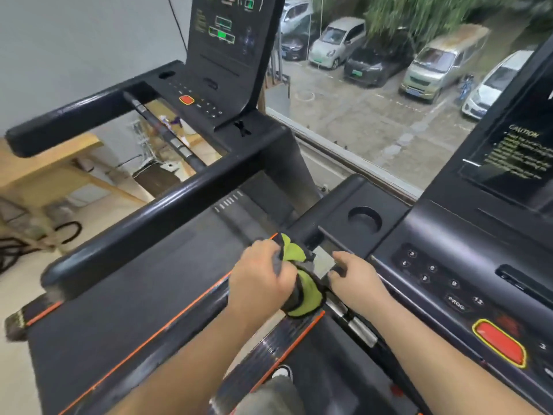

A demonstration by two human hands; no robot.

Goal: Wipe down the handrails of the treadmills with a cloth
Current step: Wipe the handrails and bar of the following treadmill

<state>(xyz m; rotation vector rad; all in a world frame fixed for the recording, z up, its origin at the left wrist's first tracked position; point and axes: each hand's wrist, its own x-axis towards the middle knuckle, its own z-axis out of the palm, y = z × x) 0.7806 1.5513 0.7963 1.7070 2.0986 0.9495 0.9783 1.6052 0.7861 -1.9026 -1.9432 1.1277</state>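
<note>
Parked cars [338, 43] fill the window [374, 121] behind. Far left of the hands, long glossy black handrails [167, 205] look still to do. Left hand [260, 277] clutches a lime-and-grey fabric cloth [306, 292] around a black bar with silver plates [360, 329], right hand [356, 277] gripping just beside.

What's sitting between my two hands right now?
Head view: the green cloth, gripped by the left hand, and a silver plate on the handrail, which the right hand holds.
</note>
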